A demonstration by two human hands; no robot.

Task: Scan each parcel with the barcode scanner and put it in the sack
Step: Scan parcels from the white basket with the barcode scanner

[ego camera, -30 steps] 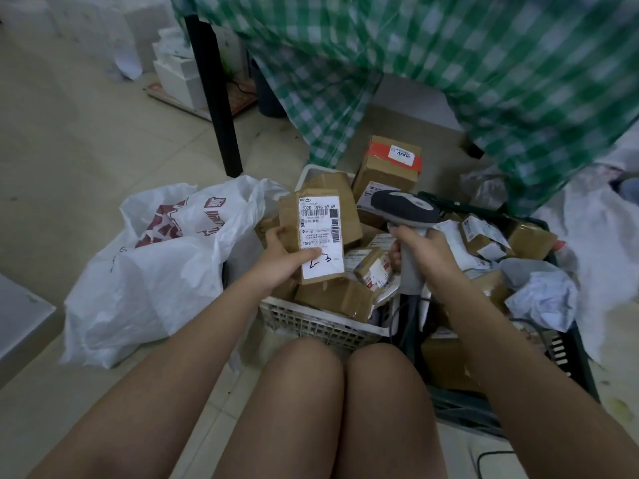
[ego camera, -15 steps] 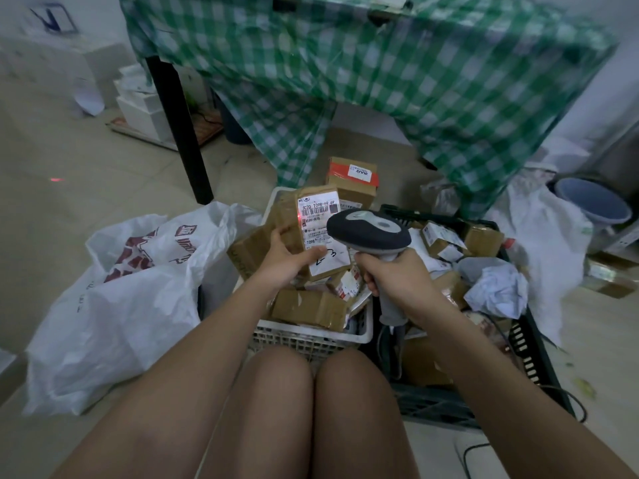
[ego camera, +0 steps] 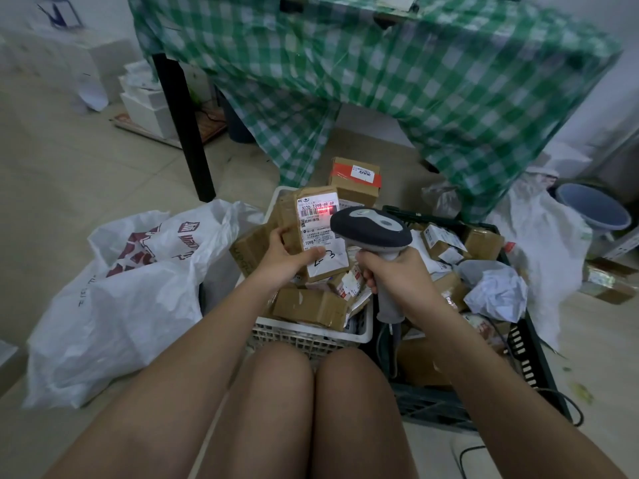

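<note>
The left hand (ego camera: 288, 259) is closed around the lower edge of a small brown parcel (ego camera: 313, 233), thumb across the white shipping label, holding it upright with the label facing the camera. Just to the right of that hand, the right hand (ego camera: 397, 274) is clenched on the grey handle of the barcode scanner (ego camera: 371, 229), whose dark head sits level with the parcel's upper half and just beside it. A red glow lies on the barcode strip near the top of the label. Below both hands, a white basket (ego camera: 313, 337) holds more taped cardboard parcels, and a dark crate (ego camera: 532, 354) under the right forearm holds further boxes and crumpled paper. The white plastic sack (ego camera: 117, 299) slumps on the floor to the left of the left hand, well apart from the held parcel.
</note>
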